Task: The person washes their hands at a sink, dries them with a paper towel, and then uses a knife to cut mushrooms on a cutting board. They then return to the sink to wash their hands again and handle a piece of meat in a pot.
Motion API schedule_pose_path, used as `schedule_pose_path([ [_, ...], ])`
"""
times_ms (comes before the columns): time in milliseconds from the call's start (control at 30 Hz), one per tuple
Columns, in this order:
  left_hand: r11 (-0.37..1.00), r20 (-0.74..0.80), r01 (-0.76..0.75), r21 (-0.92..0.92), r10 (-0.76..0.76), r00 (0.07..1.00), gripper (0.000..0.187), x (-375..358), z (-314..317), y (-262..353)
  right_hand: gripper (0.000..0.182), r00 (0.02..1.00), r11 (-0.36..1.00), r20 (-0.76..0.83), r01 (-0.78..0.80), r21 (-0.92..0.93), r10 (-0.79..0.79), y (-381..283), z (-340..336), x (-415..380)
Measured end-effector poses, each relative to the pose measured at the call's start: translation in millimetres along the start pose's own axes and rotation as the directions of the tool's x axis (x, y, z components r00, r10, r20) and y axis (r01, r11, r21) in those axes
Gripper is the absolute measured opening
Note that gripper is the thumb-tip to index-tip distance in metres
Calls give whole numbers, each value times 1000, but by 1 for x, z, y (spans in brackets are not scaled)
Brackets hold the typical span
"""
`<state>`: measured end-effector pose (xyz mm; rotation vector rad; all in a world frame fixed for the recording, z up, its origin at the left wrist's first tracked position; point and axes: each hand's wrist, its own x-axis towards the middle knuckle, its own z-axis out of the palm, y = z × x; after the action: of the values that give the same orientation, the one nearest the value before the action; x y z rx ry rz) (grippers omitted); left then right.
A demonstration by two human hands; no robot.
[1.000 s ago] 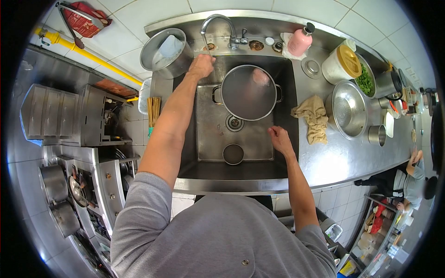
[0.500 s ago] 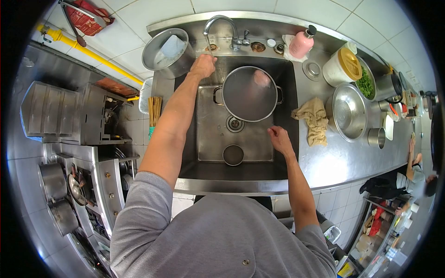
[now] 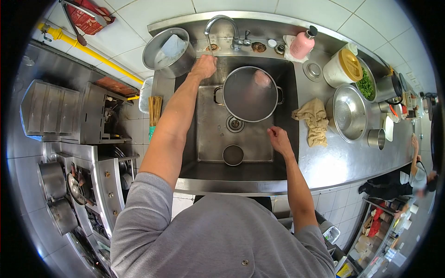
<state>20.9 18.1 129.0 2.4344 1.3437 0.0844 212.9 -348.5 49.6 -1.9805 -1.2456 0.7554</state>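
My left hand (image 3: 204, 67) is under the thin water stream from the faucet (image 3: 221, 21), over the sink's back left. Its fingers are curled and mostly turned away, so I cannot see what they hold, if anything. Low over the right side of the sink (image 3: 208, 143) is my right hand (image 3: 279, 139), its fingers loosely curled with nothing seen in them. A large two-handled pot (image 3: 245, 102) of cloudy liquid stands in the sink, with a pinkish lump (image 3: 262, 79) at its back. Near the front, a small round cup (image 3: 233, 155) sits beyond the drain (image 3: 235, 123).
To the left stand a deep steel pot (image 3: 169, 65) and chopsticks (image 3: 155, 111). On the right counter are a tan cloth (image 3: 312, 123), a colander (image 3: 348, 113), a white tub with yellow lid (image 3: 343, 67) and a pink pump bottle (image 3: 302, 45). Another person (image 3: 408, 178) is at far right.
Both my hands stay in nearly the same places, and the pot has not moved. The other person at far right has shifted slightly.
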Motion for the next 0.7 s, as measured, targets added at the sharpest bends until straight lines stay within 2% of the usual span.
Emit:
schedule_pose_path([
  [233,999,-54,-30,-14,29,998,38,-3,-1,2,24,1000,1000,-1,-12,0,12,1,2,0],
  [433,995,-59,-80,58,83,995,35,0,4,-3,22,999,1000,23,-28,-4,28,1,2,0],
  [700,998,-71,-41,-36,39,997,20,-12,-5,-2,20,998,997,11,-65,-51,66,-6,1,2],
])
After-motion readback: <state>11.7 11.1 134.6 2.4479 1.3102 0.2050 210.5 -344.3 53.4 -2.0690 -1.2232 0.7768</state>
